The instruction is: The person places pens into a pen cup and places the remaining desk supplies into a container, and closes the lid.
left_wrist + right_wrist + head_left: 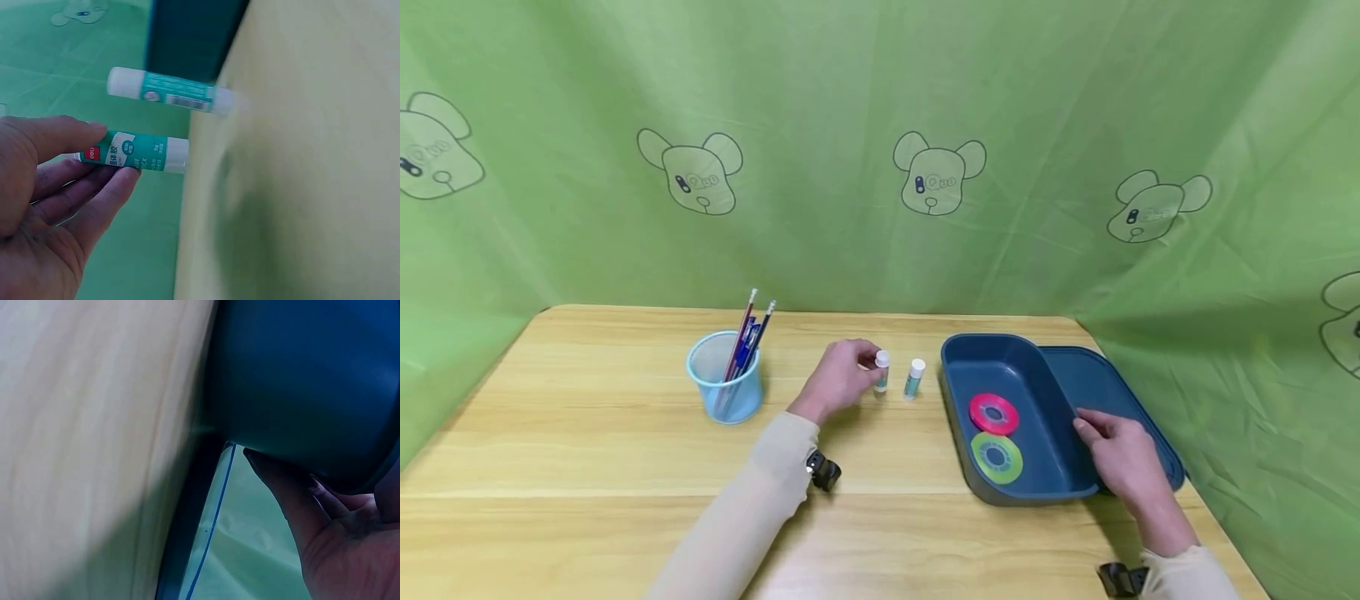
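Observation:
My left hand (pixel 842 377) pinches a glue stick (pixel 134 151) with a white cap and green label between thumb and fingers, close over the wooden table. A second glue stick (pixel 913 380) stands upright just to the right of it. On the right, my right hand (pixel 1122 454) grips the right-hand rim of a dark blue box (pixel 955 417); in the right wrist view its fingers lie along the box's outer wall. Inside the box are a pink ring-shaped disc (pixel 994 414) and a yellow-green one (pixel 997 457), lying flat.
A light blue mesh pen cup (pixel 724 392) with pencils and blue pens stands left of my left hand. The box's dark blue lid (pixel 1078 367) lies beside and partly under the box, near the table's right edge. A green curtain (pixel 820 250) hangs behind the table.

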### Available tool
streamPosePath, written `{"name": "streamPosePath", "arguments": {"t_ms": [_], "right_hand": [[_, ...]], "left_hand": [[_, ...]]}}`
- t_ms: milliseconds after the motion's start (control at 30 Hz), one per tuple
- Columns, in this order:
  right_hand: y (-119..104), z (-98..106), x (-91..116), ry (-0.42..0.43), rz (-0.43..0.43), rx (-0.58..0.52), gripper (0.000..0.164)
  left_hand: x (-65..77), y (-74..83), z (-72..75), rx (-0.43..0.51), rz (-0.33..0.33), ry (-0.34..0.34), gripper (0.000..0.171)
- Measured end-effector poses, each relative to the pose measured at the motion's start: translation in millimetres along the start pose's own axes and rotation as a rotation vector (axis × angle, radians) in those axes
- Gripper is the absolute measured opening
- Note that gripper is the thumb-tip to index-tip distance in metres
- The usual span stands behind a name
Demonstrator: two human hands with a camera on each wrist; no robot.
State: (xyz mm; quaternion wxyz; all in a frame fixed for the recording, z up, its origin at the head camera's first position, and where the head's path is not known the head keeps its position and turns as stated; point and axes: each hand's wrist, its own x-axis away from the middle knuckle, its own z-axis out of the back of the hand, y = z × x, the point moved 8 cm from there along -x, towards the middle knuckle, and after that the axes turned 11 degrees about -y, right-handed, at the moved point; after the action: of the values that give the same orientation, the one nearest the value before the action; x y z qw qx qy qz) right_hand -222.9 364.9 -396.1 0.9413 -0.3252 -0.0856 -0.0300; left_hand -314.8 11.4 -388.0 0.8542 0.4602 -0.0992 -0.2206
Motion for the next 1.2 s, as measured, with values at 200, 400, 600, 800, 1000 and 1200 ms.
{"name": "streamPosePath", "arguments": {"t_ms": [200, 400, 600, 800, 1000, 1200], "right_hand": [[0.1, -0.2, -0.3, -0.003, -0.003, -0.007, 0.051], [0.2, 0.1, 0.0, 0.003, 0.003, -0.006, 0.051], [-0.5, -0.8, 0.0, 0.007, 0.001, -0.004, 0.05], [0.3, -1.1, 0.4, 0.005, -0.008, -0.002, 0.051], [0.4, -0.4, -0.1, 0.009, -0.003, 0.011, 0.052], [-0.3, 0.0, 0.8, 0.021, 0.005, 0.015, 0.051]], "left_hand": [[7.7, 16.2, 15.7, 0.01, -0.032, 0.036, 0.022], [13.5, 41.6, 20.7, 0.022, -0.091, 0.031, 0.021], [19.1, 72.4, 16.8, 0.04, -0.15, 0.013, 0.019], [20.9, 93.1, 6.2, 0.094, -0.199, -0.008, 0.017], [17.8, 110.8, -16.2, 0.172, -0.206, -0.074, 0.017], [8.1, 126.9, -49.0, 0.171, -0.229, -0.154, 0.021]]}}
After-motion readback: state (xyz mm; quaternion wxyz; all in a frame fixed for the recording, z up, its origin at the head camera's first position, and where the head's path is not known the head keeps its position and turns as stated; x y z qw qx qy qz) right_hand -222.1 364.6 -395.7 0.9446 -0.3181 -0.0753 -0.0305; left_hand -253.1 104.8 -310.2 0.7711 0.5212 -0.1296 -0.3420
